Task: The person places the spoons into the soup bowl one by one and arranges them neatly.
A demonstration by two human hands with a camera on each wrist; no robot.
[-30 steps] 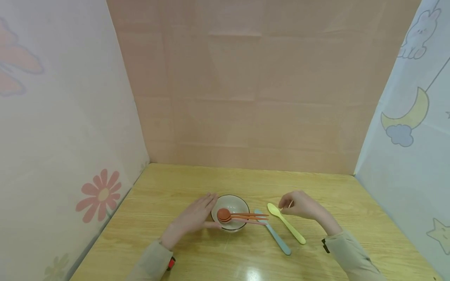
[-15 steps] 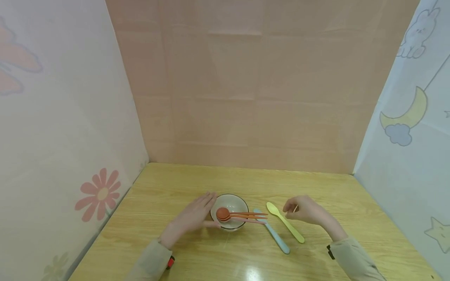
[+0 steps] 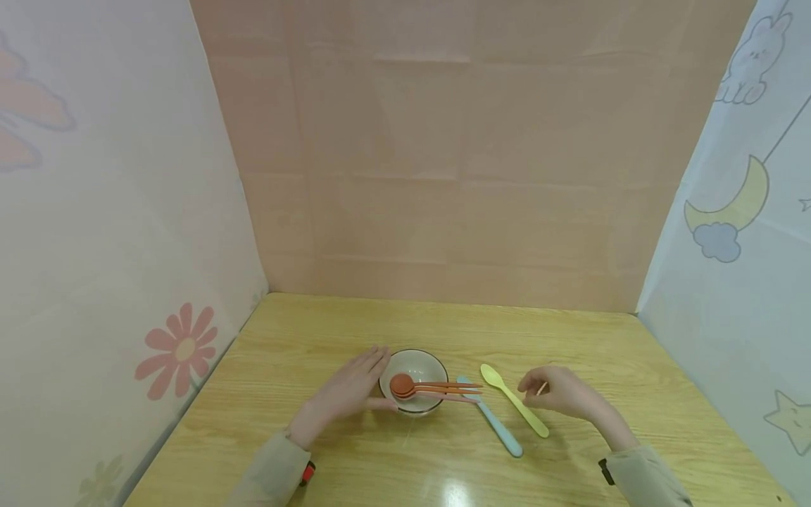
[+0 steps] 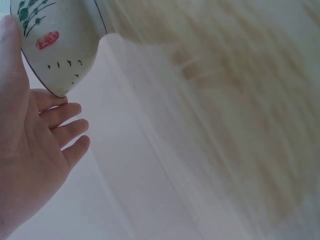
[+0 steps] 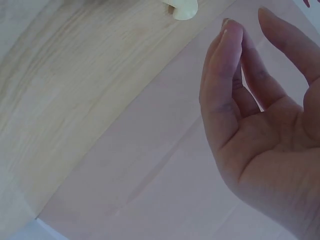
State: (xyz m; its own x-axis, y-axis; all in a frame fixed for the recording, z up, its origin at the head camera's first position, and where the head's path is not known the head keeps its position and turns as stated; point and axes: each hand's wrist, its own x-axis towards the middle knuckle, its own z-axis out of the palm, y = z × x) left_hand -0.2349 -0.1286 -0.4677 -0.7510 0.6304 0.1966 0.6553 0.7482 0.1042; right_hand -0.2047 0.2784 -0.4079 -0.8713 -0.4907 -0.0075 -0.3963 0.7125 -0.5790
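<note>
The wide left hand [image 3: 345,389] touches the bowl [image 3: 418,365]; the empty, loosely curved right hand [image 3: 562,391] hovers right of the yellow spoon [image 3: 514,401].

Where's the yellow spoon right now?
In the head view, the yellow spoon lies on the table, right of centre, between the blue utensil and the person's right hand.

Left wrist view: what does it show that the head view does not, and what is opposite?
Only the left wrist view shows the painted red patch and green leaves outside the bowl. Only the head view shows three spoons resting in it, the blue utensil and the yellow spoon. Both share the bowl, with the left hand at its rim.
</note>
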